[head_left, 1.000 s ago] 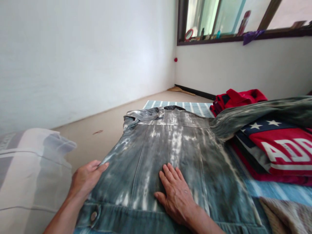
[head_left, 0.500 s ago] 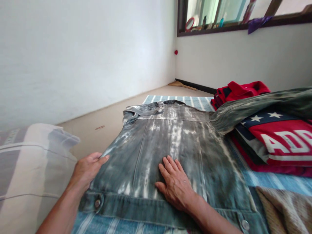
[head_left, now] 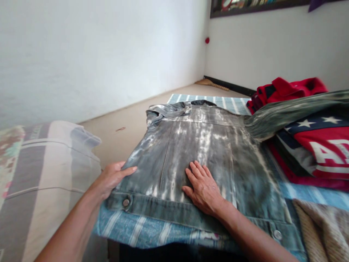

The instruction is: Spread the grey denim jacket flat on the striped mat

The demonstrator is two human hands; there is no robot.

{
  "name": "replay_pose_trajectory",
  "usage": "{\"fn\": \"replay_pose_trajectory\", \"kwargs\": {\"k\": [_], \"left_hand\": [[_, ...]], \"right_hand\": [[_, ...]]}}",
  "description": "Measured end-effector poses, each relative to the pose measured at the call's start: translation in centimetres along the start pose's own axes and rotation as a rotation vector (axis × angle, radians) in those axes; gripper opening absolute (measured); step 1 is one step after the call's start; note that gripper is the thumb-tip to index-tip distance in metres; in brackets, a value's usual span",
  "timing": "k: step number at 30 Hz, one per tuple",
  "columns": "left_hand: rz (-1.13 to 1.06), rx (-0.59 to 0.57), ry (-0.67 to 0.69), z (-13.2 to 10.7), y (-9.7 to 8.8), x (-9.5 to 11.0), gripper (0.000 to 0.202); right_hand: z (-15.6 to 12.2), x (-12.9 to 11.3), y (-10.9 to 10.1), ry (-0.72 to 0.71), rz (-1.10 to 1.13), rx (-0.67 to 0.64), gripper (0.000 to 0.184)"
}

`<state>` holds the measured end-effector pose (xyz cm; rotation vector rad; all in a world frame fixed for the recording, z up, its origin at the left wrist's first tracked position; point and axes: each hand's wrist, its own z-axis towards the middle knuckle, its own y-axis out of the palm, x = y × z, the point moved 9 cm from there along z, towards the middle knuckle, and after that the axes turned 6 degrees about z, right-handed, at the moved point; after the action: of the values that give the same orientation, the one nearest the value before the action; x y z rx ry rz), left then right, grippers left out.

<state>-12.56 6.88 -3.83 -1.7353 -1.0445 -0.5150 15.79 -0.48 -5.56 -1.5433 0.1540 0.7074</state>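
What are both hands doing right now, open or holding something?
Left hand: at the side edge of the bleached denim jacket, fingers together; cannot tell if it grips.
Right hand: open, flat on the jacket, holding nothing.

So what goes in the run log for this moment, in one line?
left hand: at bleached denim jacket edge | right hand: flat on jacket | under: blue striped cloth
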Motion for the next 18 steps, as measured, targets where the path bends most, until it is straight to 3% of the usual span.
{"fn": "replay_pose_trajectory", "kwargs": {"k": [6, 10, 15, 18], "left_hand": [[-0.075, 0.027, -0.059, -0.7, -0.6, -0.7, 0.051], [-0.157, 0.045, -0.048, -1.2, -0.8, 0.1, 0.055], [-0.278, -0.042, -0.117, -1.8, 0.2, 0.0, 0.055], [-0.371, -0.052, -0.074, -1.6, 0.2, 0.1, 0.051]], "right_hand": [[0.1, 0.0, 0.1, 0.024, 0.03, -0.017, 0.06], [0.2, -0.1, 0.0, 0.012, 0.041, -0.007, 0.058], [0.2, -0.1, 0.0, 0.013, 0.044, 0.008, 0.057], [0.2, -0.2, -0.1, 0.016, 0.05, 0.004, 0.057]]}}
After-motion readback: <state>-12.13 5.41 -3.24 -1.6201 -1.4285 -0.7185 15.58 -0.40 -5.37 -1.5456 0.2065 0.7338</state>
